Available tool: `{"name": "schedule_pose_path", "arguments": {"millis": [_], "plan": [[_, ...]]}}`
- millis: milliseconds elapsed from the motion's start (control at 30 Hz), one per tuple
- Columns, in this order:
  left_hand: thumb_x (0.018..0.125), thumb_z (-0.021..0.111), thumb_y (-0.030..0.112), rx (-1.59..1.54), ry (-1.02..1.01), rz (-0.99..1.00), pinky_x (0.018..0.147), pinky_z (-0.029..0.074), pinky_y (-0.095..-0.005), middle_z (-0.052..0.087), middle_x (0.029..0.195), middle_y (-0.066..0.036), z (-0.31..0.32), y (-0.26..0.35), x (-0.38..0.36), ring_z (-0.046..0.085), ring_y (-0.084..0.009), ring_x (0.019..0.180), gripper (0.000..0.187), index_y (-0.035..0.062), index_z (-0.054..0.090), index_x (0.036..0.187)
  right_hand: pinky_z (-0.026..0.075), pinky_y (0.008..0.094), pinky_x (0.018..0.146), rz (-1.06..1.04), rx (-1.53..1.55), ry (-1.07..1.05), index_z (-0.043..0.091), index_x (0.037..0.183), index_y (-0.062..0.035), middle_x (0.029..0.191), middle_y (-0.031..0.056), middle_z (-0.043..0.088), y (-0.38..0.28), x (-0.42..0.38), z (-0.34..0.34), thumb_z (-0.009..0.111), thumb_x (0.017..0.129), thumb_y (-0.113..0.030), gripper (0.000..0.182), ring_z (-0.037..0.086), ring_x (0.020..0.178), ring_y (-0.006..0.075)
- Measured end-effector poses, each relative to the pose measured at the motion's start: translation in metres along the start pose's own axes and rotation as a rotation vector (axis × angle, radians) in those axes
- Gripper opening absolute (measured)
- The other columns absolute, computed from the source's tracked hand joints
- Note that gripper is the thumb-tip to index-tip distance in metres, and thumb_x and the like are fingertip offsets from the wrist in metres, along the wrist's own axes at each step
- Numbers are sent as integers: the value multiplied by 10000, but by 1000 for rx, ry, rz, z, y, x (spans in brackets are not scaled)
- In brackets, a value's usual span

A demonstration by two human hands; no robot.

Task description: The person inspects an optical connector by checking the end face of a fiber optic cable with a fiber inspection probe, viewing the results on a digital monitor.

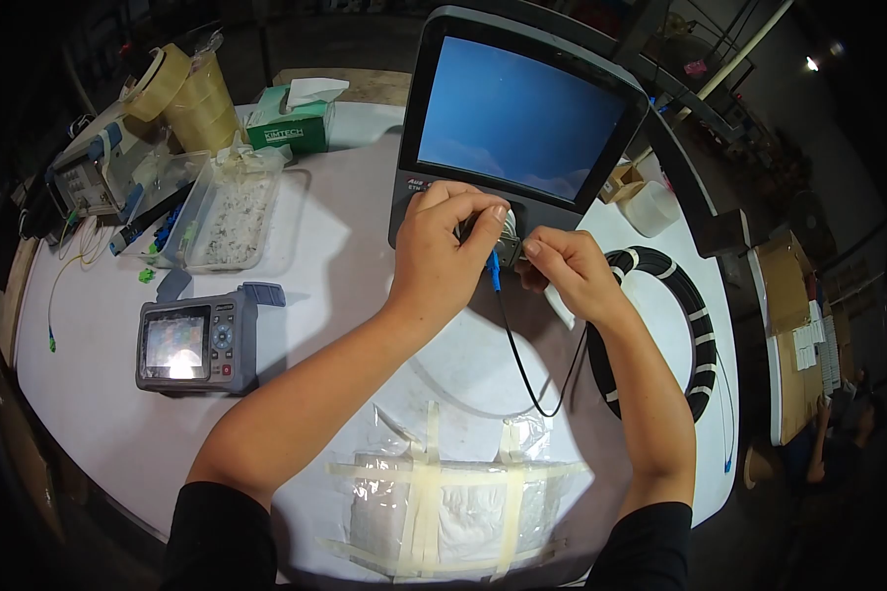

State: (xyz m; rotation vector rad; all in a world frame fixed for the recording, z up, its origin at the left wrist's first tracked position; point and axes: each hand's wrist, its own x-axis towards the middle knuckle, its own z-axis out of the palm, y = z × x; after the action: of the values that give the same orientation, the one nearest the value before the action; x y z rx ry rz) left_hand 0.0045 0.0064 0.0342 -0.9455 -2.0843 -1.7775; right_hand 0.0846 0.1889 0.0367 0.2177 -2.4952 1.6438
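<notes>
A blue fiber-optic connector [494, 271] on a black cable [515, 360] hangs just below a small metal fixture [509, 246] at the front of a grey screen unit [530, 120]. My left hand [445, 246] is closed at the fixture's left and top, thumb and forefinger pressed together; what lies between them is hidden. On the fixture's right side, my right hand [574, 273] has curled fingers in a pinch, and their tips are partly out of sight. The screen glows plain blue. From the connector the cable loops down and back up towards my right forearm.
At right lies a tied coil of black cable [702, 340]. On the left are a handheld tester [199, 340], a clear bin of small whitish pieces [232, 212], a green tissue box [291, 128] and tape rolls [199, 103]. A taped plastic-covered pad [463, 512] lies in front.
</notes>
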Motion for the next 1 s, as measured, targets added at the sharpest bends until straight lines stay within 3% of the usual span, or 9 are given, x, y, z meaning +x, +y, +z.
{"name": "schedule_pose_path", "arguments": {"millis": [200,367,500,700,867,1000], "plan": [[902,728,210,-11,-1,-12,822,479,-345,662,983,-42,0,0,1,585,-209,957,152,61,753,910,456,264,601,3,-2,20,612,835,-5,675,22,626,0,1,2,536,1046,-258,338,564,627,91],[882,759,228,-65,-6,-82,828,486,-349,659,968,-46,0,2,2,603,-214,952,185,47,730,913,456,269,606,-41,105,15,557,939,-23,726,40,627,6,1,3,562,952,-141,119,562,641,107],[881,762,239,-40,-12,-88,829,489,-355,661,970,-49,0,3,2,606,-216,943,207,41,722,925,456,269,611,-49,106,11,548,950,-26,731,41,622,8,1,3,570,926,-118,97,563,653,108],[920,711,242,-14,4,-28,832,485,-352,665,991,-47,1,2,0,588,-222,979,195,58,756,967,461,265,619,-29,45,13,550,890,-29,730,31,624,3,2,2,532,964,-149,142,568,672,100],[923,695,223,-3,-9,-33,837,478,-357,665,993,-45,1,1,1,580,-229,995,177,64,766,959,474,264,587,7,43,-24,585,812,-25,657,38,627,2,2,4,444,1064,-255,369,585,595,104],[912,709,223,11,-3,-24,840,476,-360,663,992,-45,1,3,1,580,-228,994,166,65,756,922,476,264,564,78,101,-16,593,790,-24,629,45,625,2,1,5,441,1077,-289,420,587,557,110]]}}
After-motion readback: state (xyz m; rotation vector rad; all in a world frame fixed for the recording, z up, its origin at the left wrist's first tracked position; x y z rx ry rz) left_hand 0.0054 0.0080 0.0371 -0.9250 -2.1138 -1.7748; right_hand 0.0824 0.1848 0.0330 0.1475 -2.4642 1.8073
